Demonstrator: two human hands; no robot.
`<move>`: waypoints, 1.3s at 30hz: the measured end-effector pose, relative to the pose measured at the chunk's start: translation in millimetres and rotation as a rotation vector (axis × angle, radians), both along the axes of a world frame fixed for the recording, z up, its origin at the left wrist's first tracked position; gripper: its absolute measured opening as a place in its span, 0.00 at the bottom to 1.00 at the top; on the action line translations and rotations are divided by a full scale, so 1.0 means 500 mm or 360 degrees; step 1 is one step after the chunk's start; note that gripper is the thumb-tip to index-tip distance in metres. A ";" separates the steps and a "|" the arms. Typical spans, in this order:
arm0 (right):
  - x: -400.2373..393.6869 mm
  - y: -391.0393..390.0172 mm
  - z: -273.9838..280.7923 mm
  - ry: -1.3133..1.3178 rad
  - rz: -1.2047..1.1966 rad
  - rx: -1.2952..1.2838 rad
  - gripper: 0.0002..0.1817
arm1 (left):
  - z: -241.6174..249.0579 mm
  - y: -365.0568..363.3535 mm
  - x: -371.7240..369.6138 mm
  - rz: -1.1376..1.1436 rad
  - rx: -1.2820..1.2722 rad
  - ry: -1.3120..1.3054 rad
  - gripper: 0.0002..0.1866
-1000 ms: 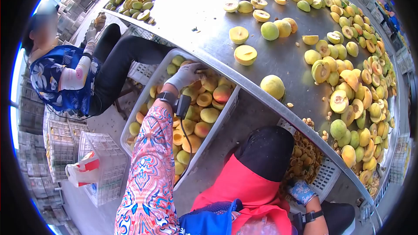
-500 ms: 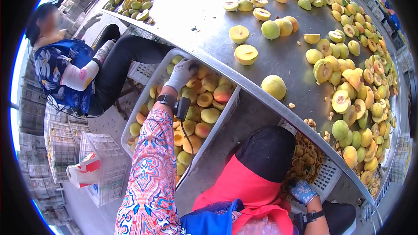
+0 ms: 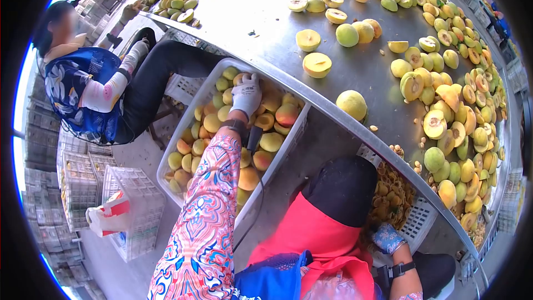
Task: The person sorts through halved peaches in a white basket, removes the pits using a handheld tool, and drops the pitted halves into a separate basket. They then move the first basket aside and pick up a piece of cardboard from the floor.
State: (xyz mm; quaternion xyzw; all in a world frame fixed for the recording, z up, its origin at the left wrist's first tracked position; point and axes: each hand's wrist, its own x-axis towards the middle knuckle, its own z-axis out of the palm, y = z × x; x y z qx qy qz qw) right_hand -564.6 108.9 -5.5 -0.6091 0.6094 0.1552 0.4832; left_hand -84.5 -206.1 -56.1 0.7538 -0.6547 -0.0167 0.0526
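Observation:
My left hand (image 3: 246, 97), in a white glove, reaches into the far end of a grey plastic bin (image 3: 308, 112) full of peaches (image 3: 271, 141). Some of the fruit there is whole; some shows a cut, hollowed face. The fingers curl down over fruit, partly out of sight. My right hand (image 3: 388, 238), in a blue floral glove, stays low beside my knee. Its fingers look bent, and what they hold, if anything, is hidden. Close by it, a white crate (image 3: 420, 222) holds brownish pits and scraps (image 3: 393, 194).
A metal table (image 3: 266, 33) carries cut and whole peaches, heaped along its right side (image 3: 444, 122). Its raised edge runs above my knees. A seated person (image 3: 91, 89) is at the left. White crates (image 3: 133, 211), one with a red-and-white bag (image 3: 109, 215), stand on the floor.
My left hand has shifted slightly right and nearer to me within the bin, its fingers now bent over fruit. My right hand has hardly moved. The seated person's arm has shifted.

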 end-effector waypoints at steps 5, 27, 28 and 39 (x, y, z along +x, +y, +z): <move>0.008 0.004 -0.003 0.0029 0.0082 -0.0125 0.23 | 0.013 -0.015 0.016 0.0014 0.0111 0.0056 0.19; -0.011 0.001 0.001 0.0038 0.0342 -0.0302 0.22 | 0.017 0.074 -0.144 -0.0211 -0.0267 0.0682 0.36; -0.006 0.001 0.026 0.0029 0.0365 -0.0295 0.22 | 0.010 0.075 -0.126 -0.0191 -0.0352 0.1008 0.33; -0.004 0.014 0.035 -0.0004 0.0357 -0.0263 0.19 | 0.041 0.113 0.056 -0.0105 -0.0113 0.0375 0.20</move>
